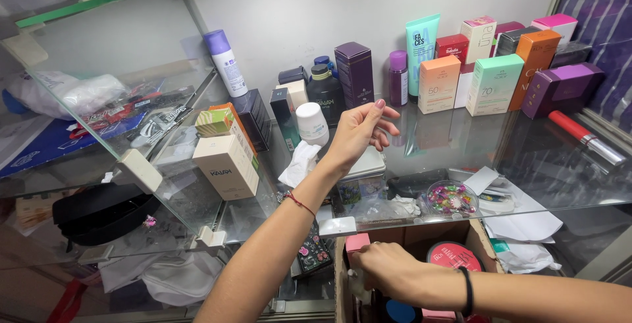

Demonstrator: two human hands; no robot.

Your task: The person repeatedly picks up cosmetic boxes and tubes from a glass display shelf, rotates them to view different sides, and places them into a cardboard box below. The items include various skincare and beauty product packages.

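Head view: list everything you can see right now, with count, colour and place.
glass shelf: one, clear, across the middle
cosmetic boxes: about ten, pink, orange, green, red, purple, back right against the wall
teal tube: one, upright among those boxes
dark bottle: one, black, back centre
purple box: one, tall, beside the dark bottle
spray can: one, white with purple cap, leaning back left
beige box: one, left on the shelf
white roll-on: one, by the left hand
red tube: one, lying far right
bead bowl: one, clear, below the glass
cardboard box: one, brown, bottom centre
left hand: raised, open, empty
right hand: in the cardboard box, touching a pink item
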